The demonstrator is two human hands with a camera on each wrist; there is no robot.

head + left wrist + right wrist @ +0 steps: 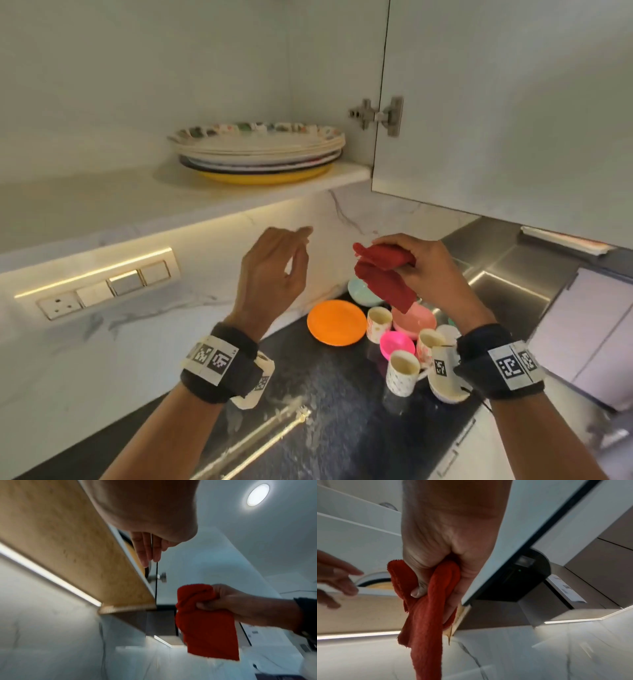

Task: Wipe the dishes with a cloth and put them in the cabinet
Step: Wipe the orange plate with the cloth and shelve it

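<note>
While my left hand (274, 274) hangs empty, fingers loosely spread, my right hand (428, 270) clenches the red cloth (383, 277); stacked plates (257, 150) at 12 o'clock in the cabinet (171, 192); cups (402, 371) partly hidden at 5 o'clock

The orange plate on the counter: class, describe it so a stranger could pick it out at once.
Start at the black counter below the open cabinet. Dishes cluster near its back corner; the orange plate lies at their left edge, beside a cup. It is the only flat, orange dish there.
</note>
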